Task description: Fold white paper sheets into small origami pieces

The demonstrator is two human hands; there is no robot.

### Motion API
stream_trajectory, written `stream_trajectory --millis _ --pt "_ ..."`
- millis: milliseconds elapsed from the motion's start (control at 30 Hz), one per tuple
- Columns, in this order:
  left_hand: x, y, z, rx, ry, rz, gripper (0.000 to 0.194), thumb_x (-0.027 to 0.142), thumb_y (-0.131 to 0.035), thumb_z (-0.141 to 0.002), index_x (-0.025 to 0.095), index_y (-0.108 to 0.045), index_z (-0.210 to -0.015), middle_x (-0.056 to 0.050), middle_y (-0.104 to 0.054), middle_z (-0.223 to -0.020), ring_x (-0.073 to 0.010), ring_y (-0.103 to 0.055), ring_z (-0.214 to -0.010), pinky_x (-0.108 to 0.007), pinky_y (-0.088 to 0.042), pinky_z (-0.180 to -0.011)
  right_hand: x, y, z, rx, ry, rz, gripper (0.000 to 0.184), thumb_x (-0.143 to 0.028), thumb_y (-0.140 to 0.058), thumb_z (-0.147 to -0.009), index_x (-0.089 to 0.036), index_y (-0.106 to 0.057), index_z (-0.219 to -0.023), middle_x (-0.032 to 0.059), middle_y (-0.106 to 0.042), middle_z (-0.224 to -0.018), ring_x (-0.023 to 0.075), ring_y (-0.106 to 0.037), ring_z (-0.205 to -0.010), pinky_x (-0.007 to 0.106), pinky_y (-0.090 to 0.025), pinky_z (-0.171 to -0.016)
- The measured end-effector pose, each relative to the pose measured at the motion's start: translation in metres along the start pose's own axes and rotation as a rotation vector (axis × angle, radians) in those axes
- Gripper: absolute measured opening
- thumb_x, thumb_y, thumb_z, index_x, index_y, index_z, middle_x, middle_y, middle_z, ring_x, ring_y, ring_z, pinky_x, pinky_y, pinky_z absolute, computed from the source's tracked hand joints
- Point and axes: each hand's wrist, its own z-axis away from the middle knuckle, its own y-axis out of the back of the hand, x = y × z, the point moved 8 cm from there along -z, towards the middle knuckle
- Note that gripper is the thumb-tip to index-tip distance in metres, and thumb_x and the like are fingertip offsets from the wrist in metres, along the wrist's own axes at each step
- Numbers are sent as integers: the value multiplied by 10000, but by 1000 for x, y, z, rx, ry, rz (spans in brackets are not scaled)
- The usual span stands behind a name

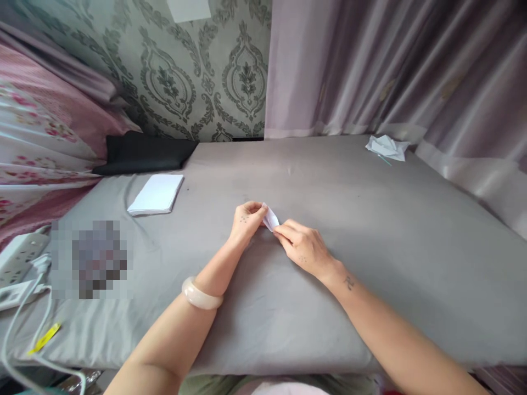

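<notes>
One paper stack, crumpled paper, hands pinching paper slip

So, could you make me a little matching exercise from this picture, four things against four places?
Things
1. small white paper piece
2. flat square stack of white sheets
3. loose, rumpled white papers
4. pale, glossy round bangle

Places
A. far right, near the mauve cloth curtain
B. around the left forearm
C. between the left hand and right hand
D. left side, near the folded black material

Pairs: 1-C; 2-D; 3-A; 4-B
</notes>
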Motion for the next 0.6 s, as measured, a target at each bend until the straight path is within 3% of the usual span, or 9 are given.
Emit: stream_trajectory --millis 300,433,533,600 --pt "-6 3 -7 25 -14 -62 291 383 -703 -635 119 -685 -755 -21 -650 -647 -146 -593 -591 -243 -465 -571 -5 -2 0 -92 86 64 177 -199 -470 -935 -206 -645 -914 22 -639 -818 130 -589 -710 245 -366 -619" --pt "-6 -1 -6 -11 -18 -90 384 449 -699 -667 116 -694 -857 -77 -703 -788 -190 -647 -706 -271 -503 -632 1 2 -2 -111 117 73 186 -220 -467 -939 -210 -648 -895 16 -639 -807 117 -566 -658 242 -345 -582" --pt "3 -3 -4 -16 -125 -109 520 475 -674 -717 152 -634 -1123 -126 -679 -1109 -237 -642 -998 -312 -522 -786 33 13 -9 -57 77 38 195 -222 -478 -935 -213 -670 -905 27 -661 -834 127 -597 -730 229 -386 -646" --pt "5 -2 -5 10 -152 -115 573 471 -671 -730 157 -577 -1200 -145 -635 -1202 -249 -608 -1093 -347 -516 -855 78 30 -16 49 -45 32 237 -207 -454 -941 -207 -688 -907 45 -683 -878 137 -618 -794 234 -415 -718"
